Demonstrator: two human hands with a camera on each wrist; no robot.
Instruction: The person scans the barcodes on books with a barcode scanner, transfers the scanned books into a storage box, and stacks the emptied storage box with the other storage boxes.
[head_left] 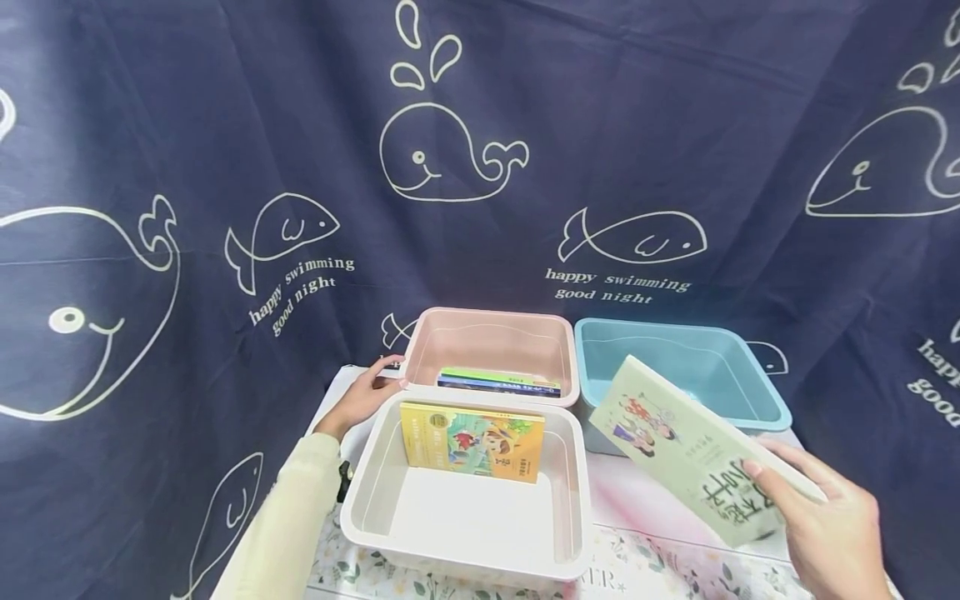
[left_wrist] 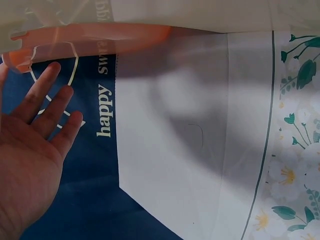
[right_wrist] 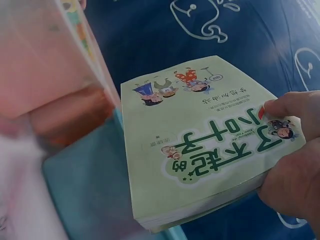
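My right hand (head_left: 832, 517) grips a thick pale green book (head_left: 675, 454) by one end, thumb on the cover. Tilted, the book overlaps the near edge of the blue bin (head_left: 757, 367) in the head view. In the right wrist view the green book (right_wrist: 200, 140) shows cartoon children and large Chinese lettering. My left hand (head_left: 363, 400) touches the pink bin (head_left: 491, 315) at its left rim, near the white bin's back corner. Its fingers (left_wrist: 60, 107) are spread and fairly straight in the left wrist view.
A yellow illustrated book (head_left: 472, 442) leans on the back wall inside the white bin (head_left: 465, 562). Several books (head_left: 498, 382) lie in the pink bin. All bins stand on a table with a floral cloth (head_left: 637, 558), before a dark blue whale-print curtain (head_left: 480, 242).
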